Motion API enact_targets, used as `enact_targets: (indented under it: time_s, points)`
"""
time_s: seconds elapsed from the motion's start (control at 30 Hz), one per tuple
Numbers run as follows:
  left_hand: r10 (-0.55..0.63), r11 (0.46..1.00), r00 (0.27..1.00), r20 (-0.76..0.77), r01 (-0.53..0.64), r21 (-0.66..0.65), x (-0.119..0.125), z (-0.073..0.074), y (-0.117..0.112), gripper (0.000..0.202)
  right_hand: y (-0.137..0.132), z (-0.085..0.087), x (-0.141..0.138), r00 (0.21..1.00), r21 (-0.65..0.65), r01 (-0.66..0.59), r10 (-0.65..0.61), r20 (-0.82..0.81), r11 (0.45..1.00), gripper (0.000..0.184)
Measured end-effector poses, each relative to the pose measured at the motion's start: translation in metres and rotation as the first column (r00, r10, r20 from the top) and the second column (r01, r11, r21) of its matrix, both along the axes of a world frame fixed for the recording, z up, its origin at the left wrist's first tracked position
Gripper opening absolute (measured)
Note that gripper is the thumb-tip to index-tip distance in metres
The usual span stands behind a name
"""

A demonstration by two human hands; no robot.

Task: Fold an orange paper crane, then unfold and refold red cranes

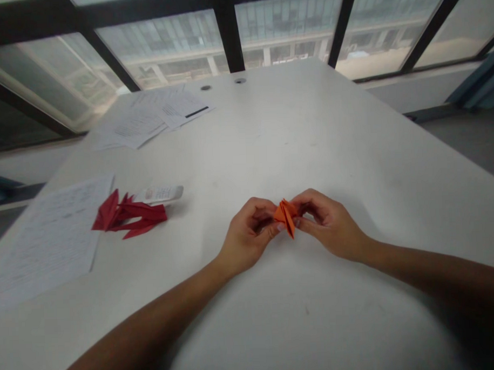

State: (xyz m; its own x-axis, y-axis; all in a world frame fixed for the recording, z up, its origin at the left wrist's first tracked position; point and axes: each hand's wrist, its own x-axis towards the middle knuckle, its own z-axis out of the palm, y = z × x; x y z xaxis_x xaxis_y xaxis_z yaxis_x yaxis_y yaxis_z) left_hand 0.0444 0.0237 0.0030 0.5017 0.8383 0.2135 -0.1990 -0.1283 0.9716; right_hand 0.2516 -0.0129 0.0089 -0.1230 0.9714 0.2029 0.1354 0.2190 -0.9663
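Note:
A small folded piece of orange paper is held just above the white table, between both hands. My left hand pinches its left side with thumb and fingers closed. My right hand pinches its right side, fingers curled in. The paper comes to a point at the bottom, with several folded flaps.
Folded red paper pieces lie at the left, beside a white remote-like device. A printed sheet lies at the near left, more printed sheets at the far left. Windows run behind the table's far edge.

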Motion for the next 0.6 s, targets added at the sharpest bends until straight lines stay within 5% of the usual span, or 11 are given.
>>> enact_targets:
  time_s: [0.17, 0.4, 0.6]
  points:
    - [-0.040, 0.993, 0.999, 0.031, 0.043, -0.114, 0.0005, 0.0029, 0.0068, 0.029, -0.0009, -0.0029, -0.0013, 1.000, -0.035, 0.032, -0.032, 0.000, 0.999, 0.015]
    - [-0.055, 0.979, 0.998, 0.036, 0.061, -0.196, 0.0020, 0.0041, 0.0087, 0.036, 0.0002, -0.0053, -0.0052, 0.975, -0.175, 0.010, -0.048, -0.218, 0.985, 0.022]
    - [0.037, 0.984, 0.998, -0.051, -0.045, -0.171, 0.0029, 0.0026, 0.0066, 0.034, -0.0031, -0.0006, -0.0056, 0.989, -0.086, 0.144, -0.144, 0.006, 0.986, 0.015]
